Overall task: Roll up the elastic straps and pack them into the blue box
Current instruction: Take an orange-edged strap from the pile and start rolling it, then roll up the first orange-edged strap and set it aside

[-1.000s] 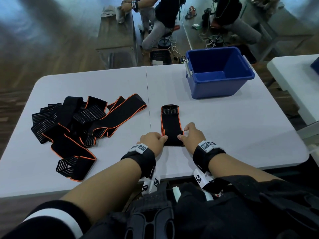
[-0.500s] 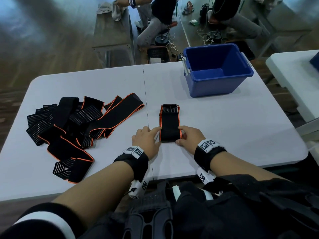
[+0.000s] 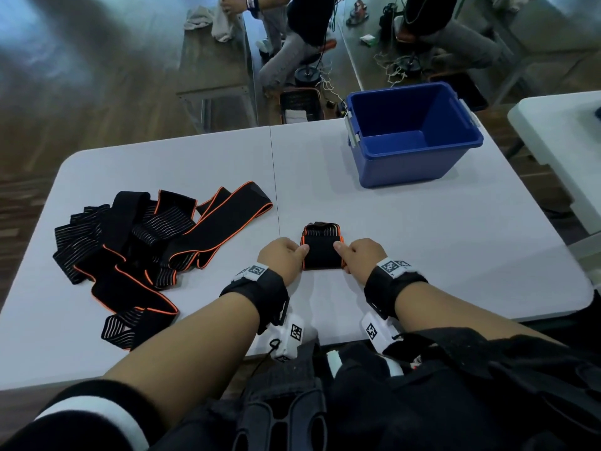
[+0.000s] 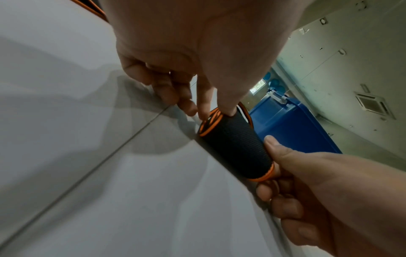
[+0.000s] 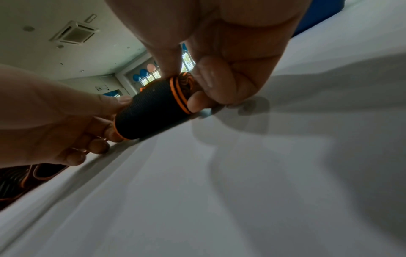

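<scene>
A black elastic strap with orange edging [image 3: 321, 252] lies on the white table [image 3: 422, 255] near its front edge, wound into a thick roll [image 4: 236, 146] [image 5: 151, 111], with a short flat tail beyond it. My left hand [image 3: 286, 257] pinches the roll's left end and my right hand [image 3: 361, 255] pinches its right end, thumbs on top. The blue box [image 3: 413, 135] stands at the back right of the table; no straps show inside it. A heap of loose black and orange straps [image 3: 143, 245] lies to the left.
A second white table [image 3: 559, 138] stands to the right. Beyond the far edge are benches, cables, a small basket [image 3: 300, 105] and seated people [image 3: 302, 34]. Bare tabletop lies between the roll and the blue box.
Both hands have moved away from me along the strap and wound it up. The flat length ahead of the roll has shrunk to a short tail.
</scene>
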The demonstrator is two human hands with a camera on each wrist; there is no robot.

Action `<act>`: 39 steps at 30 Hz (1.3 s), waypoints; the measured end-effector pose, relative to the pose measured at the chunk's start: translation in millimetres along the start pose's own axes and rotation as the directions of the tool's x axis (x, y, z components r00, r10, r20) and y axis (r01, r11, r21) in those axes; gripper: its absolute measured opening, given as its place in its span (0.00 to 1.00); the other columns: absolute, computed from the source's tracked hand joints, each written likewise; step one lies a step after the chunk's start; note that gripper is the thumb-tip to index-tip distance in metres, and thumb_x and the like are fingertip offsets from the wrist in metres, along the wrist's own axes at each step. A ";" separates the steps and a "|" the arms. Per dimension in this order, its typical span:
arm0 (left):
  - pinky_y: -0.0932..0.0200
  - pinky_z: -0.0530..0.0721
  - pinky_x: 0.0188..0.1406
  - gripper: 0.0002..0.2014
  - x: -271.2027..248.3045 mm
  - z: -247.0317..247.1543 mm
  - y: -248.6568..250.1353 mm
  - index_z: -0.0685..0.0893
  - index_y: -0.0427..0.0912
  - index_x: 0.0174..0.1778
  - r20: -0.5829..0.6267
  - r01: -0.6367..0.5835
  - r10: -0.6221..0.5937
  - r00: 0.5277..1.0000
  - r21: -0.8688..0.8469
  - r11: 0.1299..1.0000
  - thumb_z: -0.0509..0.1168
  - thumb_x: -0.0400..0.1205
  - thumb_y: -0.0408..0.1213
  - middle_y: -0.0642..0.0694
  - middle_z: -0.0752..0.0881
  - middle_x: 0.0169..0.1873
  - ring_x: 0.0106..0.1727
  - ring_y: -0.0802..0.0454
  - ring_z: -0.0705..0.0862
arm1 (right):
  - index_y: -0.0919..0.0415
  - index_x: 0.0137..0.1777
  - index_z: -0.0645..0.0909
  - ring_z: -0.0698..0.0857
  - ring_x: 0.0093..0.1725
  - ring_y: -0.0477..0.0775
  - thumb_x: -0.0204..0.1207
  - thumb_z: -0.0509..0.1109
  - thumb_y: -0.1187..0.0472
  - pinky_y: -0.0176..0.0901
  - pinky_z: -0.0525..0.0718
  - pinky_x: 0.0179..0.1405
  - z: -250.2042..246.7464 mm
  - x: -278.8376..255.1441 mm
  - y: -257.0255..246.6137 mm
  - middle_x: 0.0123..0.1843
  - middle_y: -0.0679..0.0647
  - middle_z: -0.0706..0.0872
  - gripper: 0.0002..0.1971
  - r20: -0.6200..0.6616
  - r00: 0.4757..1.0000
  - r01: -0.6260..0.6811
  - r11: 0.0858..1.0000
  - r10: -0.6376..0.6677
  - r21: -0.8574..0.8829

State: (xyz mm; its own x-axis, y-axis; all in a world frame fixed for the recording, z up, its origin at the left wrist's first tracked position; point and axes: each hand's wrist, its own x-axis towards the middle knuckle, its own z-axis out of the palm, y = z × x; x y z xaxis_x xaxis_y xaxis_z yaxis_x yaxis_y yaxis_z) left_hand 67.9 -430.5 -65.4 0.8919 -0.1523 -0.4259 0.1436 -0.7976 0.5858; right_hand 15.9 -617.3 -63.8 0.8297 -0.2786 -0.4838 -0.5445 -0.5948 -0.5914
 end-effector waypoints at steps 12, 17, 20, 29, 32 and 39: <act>0.46 0.87 0.58 0.06 27.1 22.3 66.2 0.82 0.50 0.49 -0.023 -0.006 0.001 1.000 -0.223 0.975 0.69 0.78 0.43 0.47 0.91 0.45 0.50 0.45 0.89 | 0.44 0.43 0.77 0.91 0.43 0.60 0.63 0.72 0.51 0.59 0.91 0.49 -41.1 18.2 14.0 0.46 0.54 0.90 0.09 -0.134 0.984 -0.057 0.917 0.119 0.395; 0.41 0.90 0.52 0.20 37.8 51.5 112.4 0.85 0.48 0.53 0.019 -0.026 0.033 0.999 -0.301 0.953 0.66 0.67 0.49 0.46 0.92 0.42 0.42 0.40 0.89 | 0.46 0.56 0.79 0.90 0.50 0.58 0.67 0.71 0.56 0.60 0.88 0.57 -80.4 20.1 38.5 0.49 0.51 0.90 0.16 -0.197 0.974 -0.003 0.883 0.108 0.470; 0.42 0.89 0.50 0.20 41.3 69.4 129.4 0.86 0.46 0.54 0.020 -0.037 0.046 0.999 -0.332 0.942 0.66 0.68 0.47 0.42 0.93 0.45 0.37 0.44 0.85 | 0.50 0.59 0.80 0.89 0.51 0.57 0.70 0.72 0.60 0.60 0.87 0.59 -99.9 21.6 54.3 0.49 0.51 0.89 0.16 -0.209 0.972 0.005 0.884 0.105 0.467; 0.50 0.80 0.43 0.17 36.1 83.8 126.1 0.84 0.49 0.51 -0.013 0.050 -0.063 0.998 -0.455 0.889 0.69 0.67 0.47 0.46 0.89 0.37 0.38 0.45 0.85 | 0.51 0.60 0.75 0.85 0.47 0.51 0.75 0.72 0.64 0.39 0.77 0.43 -135.0 17.0 72.0 0.46 0.48 0.84 0.16 -0.215 0.977 0.076 0.928 0.005 0.365; 0.49 0.79 0.43 0.19 28.5 75.9 104.9 0.84 0.49 0.51 -0.050 0.074 -0.112 0.992 -0.487 0.870 0.70 0.65 0.50 0.46 0.88 0.38 0.38 0.45 0.83 | 0.49 0.56 0.74 0.85 0.46 0.50 0.74 0.72 0.64 0.37 0.77 0.41 -125.3 16.4 56.5 0.44 0.49 0.86 0.15 -0.158 0.983 0.143 0.940 -0.097 0.311; 0.40 0.88 0.58 0.18 -18.0 22.0 38.3 0.83 0.53 0.51 -0.219 0.116 -0.248 0.944 -0.483 0.868 0.67 0.67 0.52 0.44 0.90 0.48 0.50 0.40 0.90 | 0.53 0.55 0.78 0.83 0.41 0.49 0.74 0.71 0.63 0.38 0.78 0.41 -62.4 10.3 -7.0 0.38 0.45 0.82 0.11 0.097 0.939 0.307 0.933 -0.329 0.190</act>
State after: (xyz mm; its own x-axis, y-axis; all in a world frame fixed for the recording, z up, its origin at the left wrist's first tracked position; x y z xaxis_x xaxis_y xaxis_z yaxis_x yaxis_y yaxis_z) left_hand 47.9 -471.1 -50.5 0.8999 0.1817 -0.3964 0.4353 -0.4278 0.7922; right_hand 35.9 -663.1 -24.4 0.9464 0.0070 -0.3229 -0.2769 -0.4972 -0.8222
